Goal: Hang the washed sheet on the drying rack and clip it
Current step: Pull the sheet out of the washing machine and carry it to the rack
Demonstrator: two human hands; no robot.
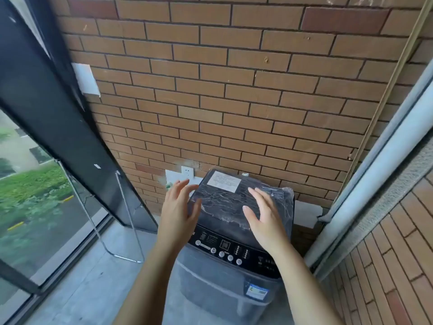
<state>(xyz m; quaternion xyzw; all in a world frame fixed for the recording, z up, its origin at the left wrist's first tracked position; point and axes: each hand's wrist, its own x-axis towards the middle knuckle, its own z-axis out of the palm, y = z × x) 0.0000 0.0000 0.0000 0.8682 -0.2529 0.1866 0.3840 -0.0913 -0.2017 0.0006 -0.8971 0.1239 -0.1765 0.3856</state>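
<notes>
We've barely begun — our left hand (179, 207) and right hand (262, 219) hover, fingers (257, 195) spread, over the shut lid (222, 202) of the dark grey top-loading washing machine (218, 285) at six o'clock — sheet unseen, hanging and clipping remain.

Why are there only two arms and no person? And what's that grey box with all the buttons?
The camera sits on the person's head and looks down, so you see only their own arms. The left hand and right hand are both open, fingers spread, and hold nothing. They reach over the dark lid of a washing machine, the grey box; I cannot tell whether they touch it. The buttons are its controls. The lid is shut and covered in crinkly plastic film, so nothing inside shows. Behind is a brick wall, and a thin metal frame stands by the window on the left.
</notes>
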